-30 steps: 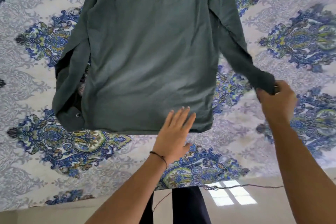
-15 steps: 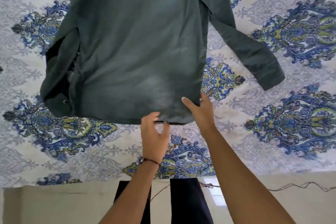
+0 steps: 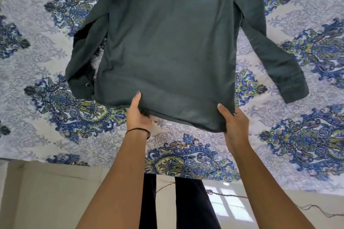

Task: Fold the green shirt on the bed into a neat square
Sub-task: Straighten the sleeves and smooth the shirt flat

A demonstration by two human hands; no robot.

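The dark green shirt [image 3: 167, 39] lies back-up on the patterned bed sheet [image 3: 37, 117], collar end away from me. Its left sleeve is bunched along the left side, with a cuff snap showing. The right sleeve [image 3: 279, 61] lies spread out to the right, its cuff flat on the sheet. My left hand [image 3: 137, 115] pinches the hem near its middle, thumb on top and fingers beneath. At the hem's right corner my right hand [image 3: 234, 122] grips the cloth the same way. The hem is lifted a little off the sheet.
The bed's near edge [image 3: 74, 161] runs across the lower part of the view, with pale tiled floor [image 3: 46, 201] below it. My dark trouser legs [image 3: 193, 204] stand against the bed. A thin cord [image 3: 232, 195] trails over the floor at right.
My right hand has let go of the right cuff, which now lies on the sheet, and moved to the hem's right corner. My left hand went from flat on the hem to pinching it.
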